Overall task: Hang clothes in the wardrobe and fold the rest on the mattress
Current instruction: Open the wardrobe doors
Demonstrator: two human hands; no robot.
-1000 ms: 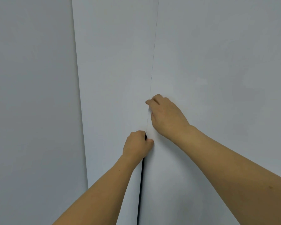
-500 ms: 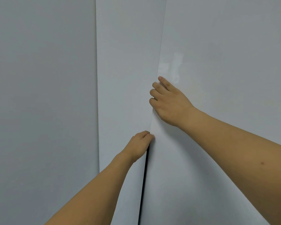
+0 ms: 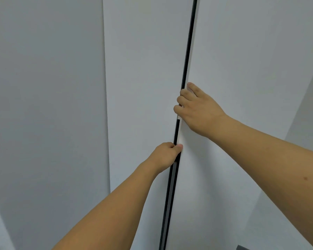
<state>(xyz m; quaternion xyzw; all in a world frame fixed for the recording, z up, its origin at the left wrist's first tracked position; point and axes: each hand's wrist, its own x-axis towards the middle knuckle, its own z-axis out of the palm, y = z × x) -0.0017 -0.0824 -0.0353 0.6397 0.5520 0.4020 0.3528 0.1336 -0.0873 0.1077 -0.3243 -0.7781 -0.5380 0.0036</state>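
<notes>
Where two flat, matte white wardrobe doors (image 3: 242,51) meet at a thin dark gap (image 3: 187,51), left hand (image 3: 165,155) and right hand (image 3: 197,109) both curl fingers round the right door's edge.

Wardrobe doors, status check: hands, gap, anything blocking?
Left hand grips left door edge. Right hand hooks right door edge. Narrow dark gap showing, doors barely apart. No obstruction visible.

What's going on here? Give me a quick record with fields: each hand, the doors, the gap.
left hand: fingers curled round the inner edge of the left door
right hand: fingertips hooked round the inner edge of the right door
gap: narrow dark slit between the doors, running top to bottom
inside: too dark to see
clothes: none in view
</notes>
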